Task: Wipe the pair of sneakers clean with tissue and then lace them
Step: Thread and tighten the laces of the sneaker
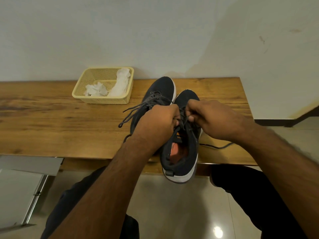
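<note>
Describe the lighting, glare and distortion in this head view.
Head view: dim, warm light; a bright glare spot on the floor tiles; wide-angle bending curves the table edge and stretches the forearms; the right hand looks slightly blurred; the sneakers stay fairly sharp.

Both sneakers are dark navy with white soles: the far sneaker (pixel 161 90) wears dark grey laces (pixel 138 109), and the near sneaker (pixel 181 152), at the tabletop's near edge, shows an orange-pink lining and an orange tongue label. Toward the far edge a pale yellow basket (pixel 103 99) with a fine mesh pattern holds white tissue (pixel 120 83). The tabletop (pixel 51 121) is warm brown, streaked with darker wood grain
</note>
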